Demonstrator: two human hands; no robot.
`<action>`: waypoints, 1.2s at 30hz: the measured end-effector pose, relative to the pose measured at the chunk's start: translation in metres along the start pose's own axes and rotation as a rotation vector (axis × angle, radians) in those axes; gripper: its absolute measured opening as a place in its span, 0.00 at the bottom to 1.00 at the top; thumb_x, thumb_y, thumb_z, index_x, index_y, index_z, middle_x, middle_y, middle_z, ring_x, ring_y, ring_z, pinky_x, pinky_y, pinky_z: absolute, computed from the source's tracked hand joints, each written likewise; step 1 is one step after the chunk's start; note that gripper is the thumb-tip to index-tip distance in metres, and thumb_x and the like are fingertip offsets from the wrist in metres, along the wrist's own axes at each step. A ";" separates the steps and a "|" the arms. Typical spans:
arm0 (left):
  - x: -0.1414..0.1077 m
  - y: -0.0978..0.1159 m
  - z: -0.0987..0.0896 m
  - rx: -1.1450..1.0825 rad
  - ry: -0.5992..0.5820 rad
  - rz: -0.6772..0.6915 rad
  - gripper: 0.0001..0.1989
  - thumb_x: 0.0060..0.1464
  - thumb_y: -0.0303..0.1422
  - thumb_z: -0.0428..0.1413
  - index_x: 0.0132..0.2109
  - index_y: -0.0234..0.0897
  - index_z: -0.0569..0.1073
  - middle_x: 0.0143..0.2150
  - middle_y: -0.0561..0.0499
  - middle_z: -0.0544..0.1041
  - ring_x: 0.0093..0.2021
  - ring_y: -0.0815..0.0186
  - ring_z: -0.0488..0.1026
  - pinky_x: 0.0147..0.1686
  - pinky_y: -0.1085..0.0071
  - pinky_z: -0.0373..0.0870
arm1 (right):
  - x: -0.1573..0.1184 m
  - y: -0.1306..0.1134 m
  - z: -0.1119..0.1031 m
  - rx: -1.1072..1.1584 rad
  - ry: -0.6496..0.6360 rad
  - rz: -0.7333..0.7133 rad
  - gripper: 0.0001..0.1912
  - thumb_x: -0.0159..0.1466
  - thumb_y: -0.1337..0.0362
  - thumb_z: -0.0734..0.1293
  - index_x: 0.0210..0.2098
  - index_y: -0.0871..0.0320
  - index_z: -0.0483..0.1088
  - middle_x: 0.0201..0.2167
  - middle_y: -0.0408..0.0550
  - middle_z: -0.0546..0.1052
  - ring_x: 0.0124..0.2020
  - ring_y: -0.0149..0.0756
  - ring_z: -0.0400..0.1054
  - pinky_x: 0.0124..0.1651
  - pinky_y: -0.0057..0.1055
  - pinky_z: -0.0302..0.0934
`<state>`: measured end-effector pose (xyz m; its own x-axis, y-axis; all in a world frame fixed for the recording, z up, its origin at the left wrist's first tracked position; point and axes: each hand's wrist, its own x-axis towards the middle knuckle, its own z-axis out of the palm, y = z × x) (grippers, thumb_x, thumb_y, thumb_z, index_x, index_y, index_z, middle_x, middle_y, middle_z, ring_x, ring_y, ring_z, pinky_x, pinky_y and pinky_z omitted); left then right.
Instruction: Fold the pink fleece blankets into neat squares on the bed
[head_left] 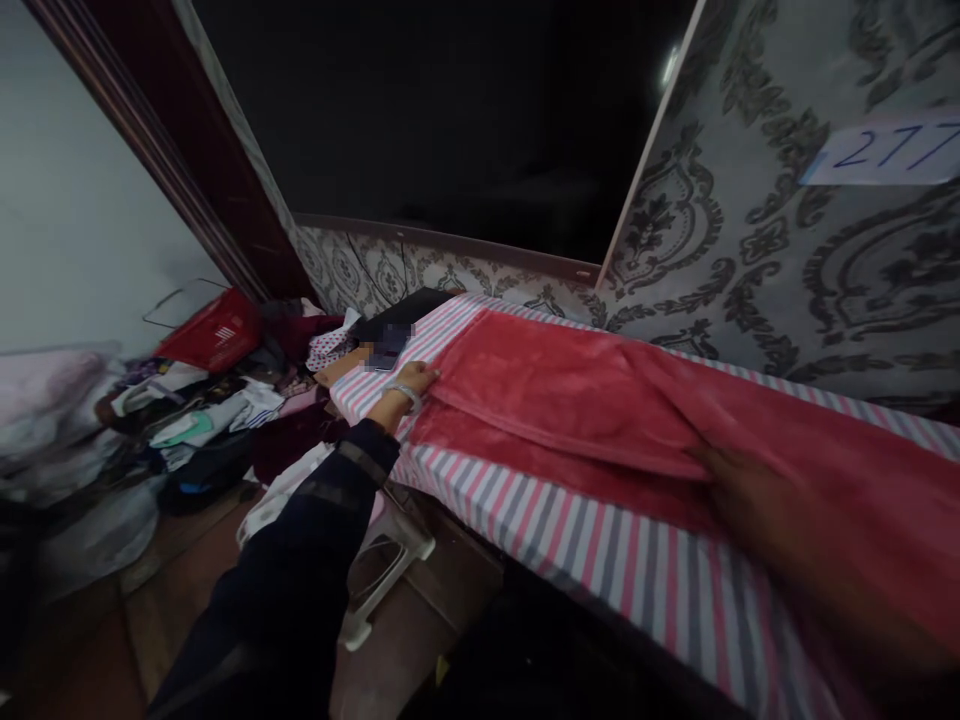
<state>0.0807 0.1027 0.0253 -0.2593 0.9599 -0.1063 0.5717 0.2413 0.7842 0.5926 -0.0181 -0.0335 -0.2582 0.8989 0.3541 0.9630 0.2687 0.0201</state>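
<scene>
Red cloth point(540, 375) lies between the left hand point(416, 378), pinching its edge, and the right hand point(742, 495), grip unclear.

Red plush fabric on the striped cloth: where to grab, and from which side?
I'd pinch the upper layer of the red plush fabric along its near edge, coming from the camera side: that edge faces us and stops short of the layer beneath, so it looks liftable.

Light is reading dim o/all; btm ctr is sinking to near-black. Screen point(450, 120) is reflecting a small bright glare, upper R. L wall point(97, 225) is showing paler. R hand point(754, 495) is blurring in shadow. Pixel blocks are covering pts of phone point(390, 348). Wide lens is stretching edges.
</scene>
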 end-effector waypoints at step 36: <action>-0.056 -0.008 -0.001 0.469 -0.022 -0.031 0.18 0.55 0.41 0.60 0.48 0.34 0.76 0.45 0.42 0.81 0.46 0.57 0.79 0.41 0.71 0.71 | -0.048 -0.027 -0.011 -0.243 -0.104 -0.016 0.31 0.64 0.64 0.58 0.66 0.62 0.64 0.63 0.60 0.71 0.65 0.57 0.60 0.66 0.60 0.49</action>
<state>0.0900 0.0467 0.0252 -0.2677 0.9530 -0.1420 0.8553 0.3029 0.4204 0.5796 -0.0727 -0.0404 -0.2675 0.9295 0.2540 0.9459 0.2031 0.2531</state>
